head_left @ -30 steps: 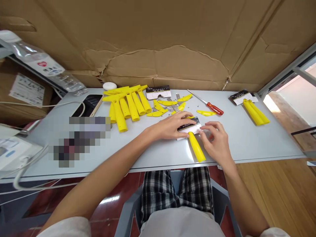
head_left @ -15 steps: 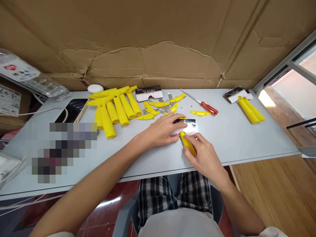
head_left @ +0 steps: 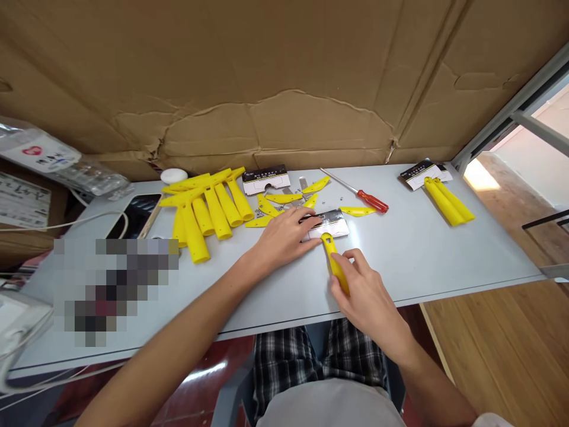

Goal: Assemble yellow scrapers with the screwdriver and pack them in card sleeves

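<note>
My left hand (head_left: 284,238) grips the left end of a black-and-white packaging card (head_left: 334,224), fingers over its top and thumb along the lower edge. Just below the card, my right hand (head_left: 367,287) pinches a yellow plastic handle (head_left: 334,264) between thumb and fingers. The handle's far end, with a hole in it, meets the card's lower edge; whether it goes into the card I cannot tell. Past my left fingers lie curved yellow pieces (head_left: 284,198), small metal plates (head_left: 303,182) and tiny loose hardware.
Several yellow T-shaped scraper bodies (head_left: 194,234) lie left. A red screwdriver (head_left: 372,201) lies behind my hands, a second card (head_left: 267,179) at the back. Carded yellow handles (head_left: 448,201) sit far right. A bottle (head_left: 53,155) and phone (head_left: 133,216) are left; cardboard (head_left: 267,77) stands behind.
The yellow handle has turned, so the hole in its end now shows. The card has tilted slightly, right end up. Both hands keep their grip, and the view has shifted a little.
</note>
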### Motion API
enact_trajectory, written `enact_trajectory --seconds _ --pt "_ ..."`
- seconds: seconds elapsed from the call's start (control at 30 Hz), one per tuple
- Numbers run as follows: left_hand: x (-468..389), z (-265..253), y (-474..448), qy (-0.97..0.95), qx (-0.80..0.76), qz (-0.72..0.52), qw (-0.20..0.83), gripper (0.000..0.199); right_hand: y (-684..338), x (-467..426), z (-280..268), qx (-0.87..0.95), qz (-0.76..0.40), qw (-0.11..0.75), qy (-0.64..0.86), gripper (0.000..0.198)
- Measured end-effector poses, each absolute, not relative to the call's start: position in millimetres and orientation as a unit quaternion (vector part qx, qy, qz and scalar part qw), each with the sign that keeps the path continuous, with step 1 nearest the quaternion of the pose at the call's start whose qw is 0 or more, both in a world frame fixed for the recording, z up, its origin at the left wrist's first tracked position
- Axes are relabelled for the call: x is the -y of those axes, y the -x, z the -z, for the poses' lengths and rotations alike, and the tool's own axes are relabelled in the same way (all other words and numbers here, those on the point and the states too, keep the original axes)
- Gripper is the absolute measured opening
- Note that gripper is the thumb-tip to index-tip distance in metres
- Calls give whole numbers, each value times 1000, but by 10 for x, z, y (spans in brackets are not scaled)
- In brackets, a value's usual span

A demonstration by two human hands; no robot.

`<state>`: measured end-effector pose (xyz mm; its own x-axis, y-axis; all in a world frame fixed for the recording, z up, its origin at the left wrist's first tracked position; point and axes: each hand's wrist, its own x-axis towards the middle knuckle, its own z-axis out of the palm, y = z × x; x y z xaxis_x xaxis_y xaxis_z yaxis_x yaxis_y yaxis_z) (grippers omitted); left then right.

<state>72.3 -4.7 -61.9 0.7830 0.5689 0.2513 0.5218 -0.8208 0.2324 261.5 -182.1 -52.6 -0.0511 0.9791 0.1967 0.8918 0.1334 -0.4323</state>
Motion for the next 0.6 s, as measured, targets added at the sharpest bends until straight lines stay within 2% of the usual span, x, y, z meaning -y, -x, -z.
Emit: enact_trajectory --seconds 0.27,0.47,0.6 --pt "-65 637 -667 -950 -265 -146 79 59 -2610 1837 544 728 -83 218 644 41" --pt "-122 619 -631 -956 -245 -132 87 61 -2612 1795 523 715 -65 173 674 38" --pt "-74 483 -604 -959 -237 -133 87 62 -2635 1816 504 717 -66 178 670 40"
